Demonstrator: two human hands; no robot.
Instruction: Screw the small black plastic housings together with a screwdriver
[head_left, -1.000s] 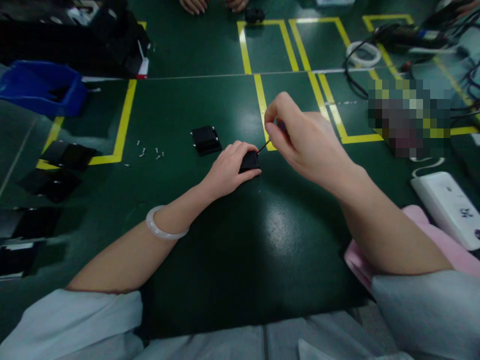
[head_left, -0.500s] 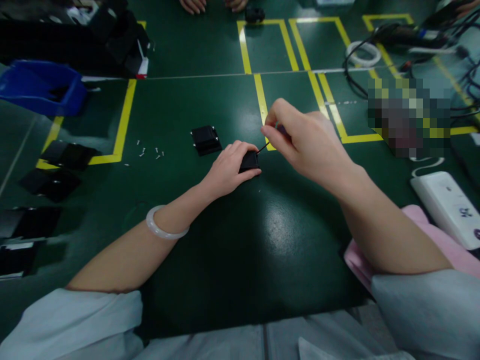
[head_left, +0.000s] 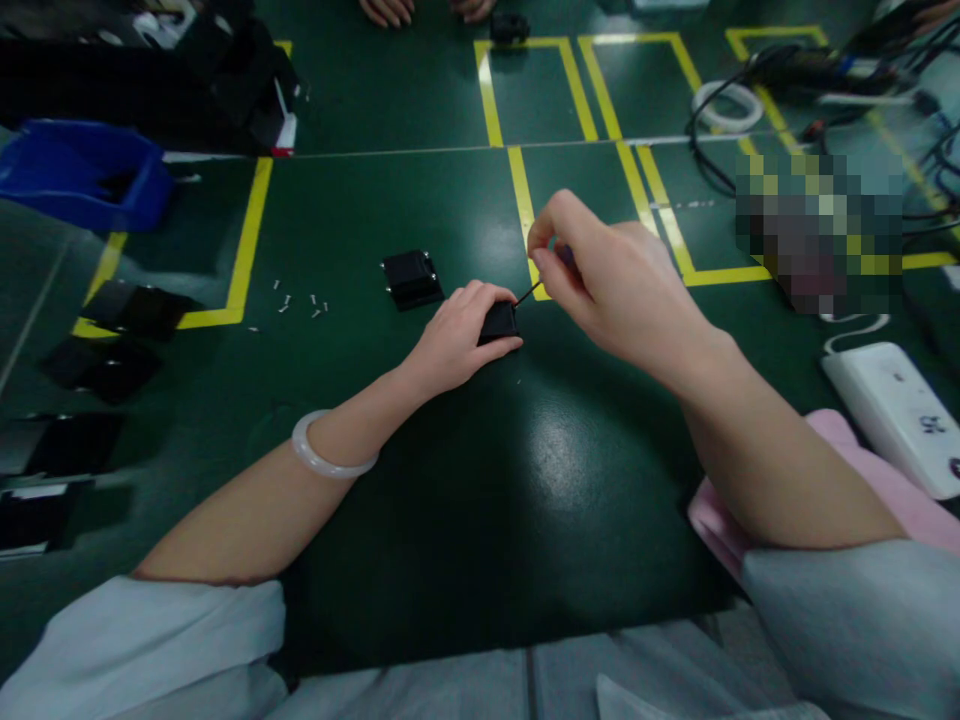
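Observation:
My left hand (head_left: pixel 463 338) is closed around a small black block-shaped part (head_left: pixel 498 322), pressing it on the green table; fingers hide much of it. In my right hand (head_left: pixel 592 265) I grip a screwdriver (head_left: pixel 529 292), its handle mostly covered by my fingers. The thin dark shaft slants down to the left, and its tip meets the far right corner of the black part. Just beyond my left hand lies a similar black part (head_left: pixel 410 278) with shiny screws at its edges. Several small loose screws (head_left: pixel 314 300) are scattered to the left of it.
More black parts (head_left: pixel 112 365) line the left side. A blue bin (head_left: pixel 90 175) stands at the back left. At right are a white device (head_left: pixel 892 410), a pink cloth (head_left: pixel 716 520), cables and a white ring (head_left: pixel 726 107). Another person's hands (head_left: pixel 386 10) rest at the far edge.
My right hand has shifted very slightly with the screwdriver, its fingertips turned a little. The screwdriver tip stays at the part's corner, and my left hand has not visibly moved.

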